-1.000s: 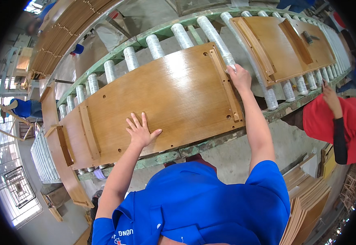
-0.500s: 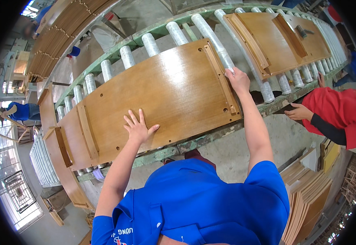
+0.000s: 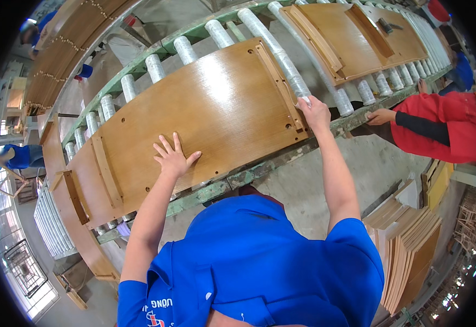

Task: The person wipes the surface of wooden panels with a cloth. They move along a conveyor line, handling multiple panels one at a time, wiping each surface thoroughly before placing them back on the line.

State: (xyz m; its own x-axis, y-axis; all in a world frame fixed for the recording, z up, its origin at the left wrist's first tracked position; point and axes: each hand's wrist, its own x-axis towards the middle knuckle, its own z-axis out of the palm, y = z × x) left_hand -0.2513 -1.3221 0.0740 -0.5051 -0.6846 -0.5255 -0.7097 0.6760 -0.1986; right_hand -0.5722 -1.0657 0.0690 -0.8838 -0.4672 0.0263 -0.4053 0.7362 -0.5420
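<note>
A large varnished wooden panel (image 3: 194, 109) with one curved long edge lies on the roller conveyor before me. A wooden cleat (image 3: 279, 84) runs across its right end, and another cleat (image 3: 107, 169) crosses it toward the left. My left hand (image 3: 173, 159) rests flat on the panel near its front edge, fingers spread. Beyond the right end, my right hand (image 3: 316, 115) is closed beside the cleat. Something small and whitish shows at its fingertips, too hidden to name. A thin pale line curves from there along the cleat.
Wrapped rollers (image 3: 273, 52) sit in a green frame (image 3: 249, 173). Farther right lies another cleated panel (image 3: 352, 38) with a hammer (image 3: 386, 25) on it. A co-worker in red (image 3: 439, 125) stands at the right. Stacked boards (image 3: 407, 256) stand lower right; a crossing panel (image 3: 88, 245) lies left.
The whole view has shifted a little. My right hand has come nearer along the panel's right end; my left hand keeps its place. The co-worker's hand has moved up to the conveyor frame.
</note>
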